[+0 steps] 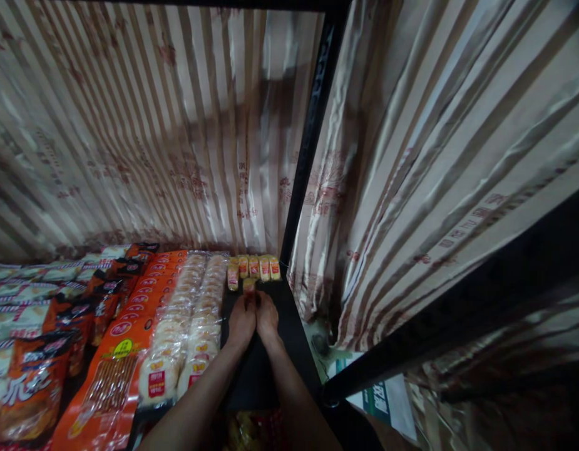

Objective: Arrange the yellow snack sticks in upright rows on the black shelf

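My left hand (243,317) and my right hand (266,311) meet at the far end of the dark shelf, closed together on a small packaged snack (249,286) with a yellowish wrapper. Just beyond it stands a row of several matching small packs (254,267), yellow with red labels. One of these packs (233,275) sits nearer, at the row's left end. Both forearms reach in over the black shelf surface (256,382). The fingertips are partly hidden, so the exact grip of each hand is hard to see.
Left of my arms lie rows of clear-wrapped round white pastries (190,332), orange snack packs (117,363) and orange-black bags (33,388). A black upright post (312,131) rises at the back right corner. Striped curtains (199,125) hang behind. A white-green bag (383,398) lies lower right.
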Demonstrator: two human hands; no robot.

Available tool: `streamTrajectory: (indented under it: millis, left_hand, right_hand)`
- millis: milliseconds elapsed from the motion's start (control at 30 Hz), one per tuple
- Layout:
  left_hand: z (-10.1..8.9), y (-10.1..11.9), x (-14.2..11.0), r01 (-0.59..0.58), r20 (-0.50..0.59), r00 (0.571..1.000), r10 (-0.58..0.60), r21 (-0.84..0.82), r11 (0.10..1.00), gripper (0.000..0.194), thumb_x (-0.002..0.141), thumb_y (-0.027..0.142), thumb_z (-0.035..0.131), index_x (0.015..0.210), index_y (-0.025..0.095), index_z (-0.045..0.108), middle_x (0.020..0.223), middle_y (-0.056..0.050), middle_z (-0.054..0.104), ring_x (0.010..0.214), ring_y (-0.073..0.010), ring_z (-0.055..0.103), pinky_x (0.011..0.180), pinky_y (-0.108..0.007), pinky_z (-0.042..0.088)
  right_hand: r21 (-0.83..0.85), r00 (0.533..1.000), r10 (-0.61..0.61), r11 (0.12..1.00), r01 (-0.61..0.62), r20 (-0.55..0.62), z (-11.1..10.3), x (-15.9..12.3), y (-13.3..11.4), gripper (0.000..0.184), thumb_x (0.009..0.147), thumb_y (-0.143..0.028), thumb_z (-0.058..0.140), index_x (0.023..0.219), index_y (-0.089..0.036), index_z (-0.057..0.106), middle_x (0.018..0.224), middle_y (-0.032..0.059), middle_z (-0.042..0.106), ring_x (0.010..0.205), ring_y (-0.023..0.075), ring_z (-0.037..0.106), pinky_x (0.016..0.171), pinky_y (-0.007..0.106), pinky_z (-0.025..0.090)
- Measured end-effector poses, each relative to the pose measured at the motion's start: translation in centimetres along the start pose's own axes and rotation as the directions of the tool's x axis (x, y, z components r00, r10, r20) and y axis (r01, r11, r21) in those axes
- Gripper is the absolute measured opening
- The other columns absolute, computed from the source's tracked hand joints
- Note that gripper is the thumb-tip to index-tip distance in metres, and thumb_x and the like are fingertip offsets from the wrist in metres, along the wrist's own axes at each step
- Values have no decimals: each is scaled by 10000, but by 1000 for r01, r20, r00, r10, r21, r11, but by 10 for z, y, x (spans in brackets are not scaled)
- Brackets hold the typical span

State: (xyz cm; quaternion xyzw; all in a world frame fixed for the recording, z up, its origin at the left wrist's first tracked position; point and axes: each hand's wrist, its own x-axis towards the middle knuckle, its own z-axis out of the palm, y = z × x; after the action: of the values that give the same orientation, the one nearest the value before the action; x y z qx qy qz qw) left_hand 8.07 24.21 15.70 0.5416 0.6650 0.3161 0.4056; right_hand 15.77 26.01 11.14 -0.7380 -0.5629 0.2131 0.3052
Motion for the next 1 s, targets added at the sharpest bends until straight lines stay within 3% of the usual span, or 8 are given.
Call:
streamTrajectory:
  millis: [267,633,800,1000]
  left_hand:
    - [8,1,15,-41,10,999,41,-30,999,343,852,193,331,1087,97,561,1181,-136,586,1064,-185,554,941,-276,375]
    - [8,2,36,23,8,1000,-23,-16,1000,372,849,192,366,1165,111,544,1267,-148,538,1155,-227,513,977,-338,369]
    - [6,5,40,51,-4,999,-51,-16,999,349,855,209,374,1138,143,567,1246,-122,562,1146,-216,525,979,-323,373]
    - [5,10,41,58,5,998,-58,33,998,386,863,216,353,1189,113,534,1246,-129,561,1135,-206,531,969,-290,376]
  right_hand:
    - [69,994,-58,995,65,-96,13,22,6,247,814,-200,467,1013,-191,612,920,70,646,854,181,622,717,252,448]
    - [132,977,-135,979,157,-163,30,48,7,267,782,-161,478,1020,-173,598,1026,83,642,946,184,601,814,283,459]
    - [123,982,-126,982,143,-138,33,54,5,268,777,-161,490,1027,-156,583,1031,103,635,956,201,595,806,299,464]
    - [216,974,-82,968,128,-211,35,53,2,262,756,-183,493,1012,-183,551,1019,78,623,898,176,596,779,289,460]
